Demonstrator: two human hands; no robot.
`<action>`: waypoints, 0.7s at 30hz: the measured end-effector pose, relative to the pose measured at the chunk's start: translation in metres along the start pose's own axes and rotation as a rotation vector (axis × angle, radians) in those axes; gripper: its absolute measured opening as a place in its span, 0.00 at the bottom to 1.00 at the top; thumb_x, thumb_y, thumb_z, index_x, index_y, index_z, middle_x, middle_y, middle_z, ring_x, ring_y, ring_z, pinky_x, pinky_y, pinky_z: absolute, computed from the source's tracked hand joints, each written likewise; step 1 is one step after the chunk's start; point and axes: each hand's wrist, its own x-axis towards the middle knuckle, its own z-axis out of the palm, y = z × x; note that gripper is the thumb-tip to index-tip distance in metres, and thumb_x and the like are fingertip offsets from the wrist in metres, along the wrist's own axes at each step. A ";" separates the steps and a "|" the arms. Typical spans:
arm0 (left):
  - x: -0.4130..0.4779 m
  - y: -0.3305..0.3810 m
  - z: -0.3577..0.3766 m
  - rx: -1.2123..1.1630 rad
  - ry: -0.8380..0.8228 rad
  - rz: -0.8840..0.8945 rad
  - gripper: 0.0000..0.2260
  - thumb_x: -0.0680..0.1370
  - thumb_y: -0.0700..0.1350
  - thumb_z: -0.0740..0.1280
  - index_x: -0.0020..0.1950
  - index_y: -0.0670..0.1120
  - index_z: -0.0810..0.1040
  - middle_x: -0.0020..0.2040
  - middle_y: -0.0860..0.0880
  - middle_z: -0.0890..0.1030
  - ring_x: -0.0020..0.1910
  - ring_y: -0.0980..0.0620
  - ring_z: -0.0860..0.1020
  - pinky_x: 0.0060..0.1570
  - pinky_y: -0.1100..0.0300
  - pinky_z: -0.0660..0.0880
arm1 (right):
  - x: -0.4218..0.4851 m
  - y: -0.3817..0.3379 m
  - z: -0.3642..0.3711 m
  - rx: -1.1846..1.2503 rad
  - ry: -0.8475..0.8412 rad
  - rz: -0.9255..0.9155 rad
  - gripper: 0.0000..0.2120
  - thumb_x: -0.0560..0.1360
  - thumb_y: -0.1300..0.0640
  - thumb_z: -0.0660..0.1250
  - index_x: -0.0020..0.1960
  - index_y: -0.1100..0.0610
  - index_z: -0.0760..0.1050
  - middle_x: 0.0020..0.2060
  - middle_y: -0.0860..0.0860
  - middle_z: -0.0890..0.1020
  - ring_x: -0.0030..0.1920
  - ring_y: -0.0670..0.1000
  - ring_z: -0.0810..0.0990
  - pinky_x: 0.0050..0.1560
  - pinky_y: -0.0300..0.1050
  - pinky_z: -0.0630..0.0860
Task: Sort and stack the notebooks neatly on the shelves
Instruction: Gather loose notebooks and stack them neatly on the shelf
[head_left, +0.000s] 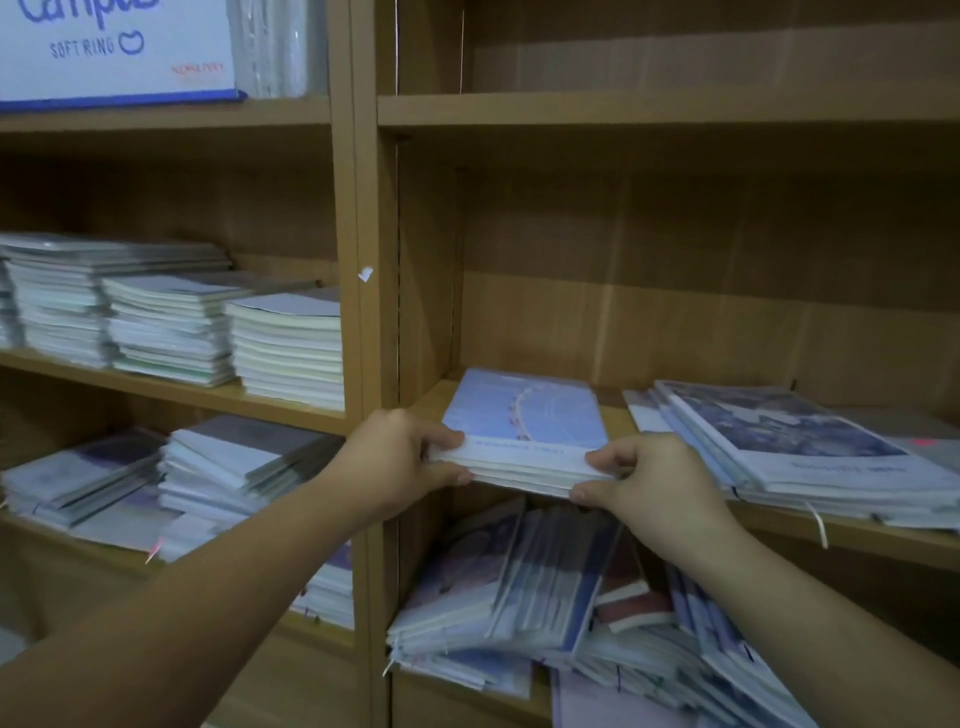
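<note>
A small stack of light-blue notebooks (524, 415) lies at the left end of the middle shelf (852, 540) in the right-hand bookcase, its near edge jutting past the shelf front. My left hand (400, 457) grips the stack's near left corner, thumb on top. My right hand (649, 483) pinches the near right corner the same way. To the right on the same shelf a fanned pile of darker blue notebooks (789, 441) lies askew.
Below, a messy heap of notebooks (545, 592) leans and slides on the lower shelf. The left bookcase holds neat stacks (176, 322) and looser piles (208, 473). A wooden upright (371, 322) divides the two cases. The upper right shelf (665, 106) shows bare wood.
</note>
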 end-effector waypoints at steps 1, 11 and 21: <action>0.003 -0.003 -0.001 0.005 -0.005 -0.006 0.26 0.70 0.60 0.79 0.65 0.54 0.83 0.60 0.54 0.83 0.54 0.56 0.80 0.57 0.58 0.78 | 0.002 -0.002 0.002 0.012 0.007 -0.003 0.20 0.63 0.51 0.85 0.52 0.52 0.85 0.51 0.47 0.84 0.49 0.46 0.80 0.50 0.38 0.71; 0.008 -0.009 -0.013 0.562 0.054 0.216 0.14 0.82 0.59 0.59 0.57 0.56 0.81 0.55 0.53 0.77 0.57 0.49 0.74 0.52 0.53 0.76 | 0.026 -0.042 0.033 0.004 -0.090 -0.031 0.16 0.65 0.50 0.84 0.48 0.50 0.82 0.46 0.45 0.81 0.47 0.47 0.80 0.37 0.35 0.70; 0.008 0.057 0.013 0.320 0.230 0.317 0.13 0.74 0.46 0.66 0.55 0.49 0.85 0.58 0.46 0.82 0.55 0.41 0.81 0.49 0.50 0.81 | 0.011 0.018 -0.055 0.046 0.095 -0.284 0.06 0.74 0.50 0.74 0.50 0.49 0.85 0.44 0.42 0.86 0.47 0.39 0.83 0.53 0.45 0.80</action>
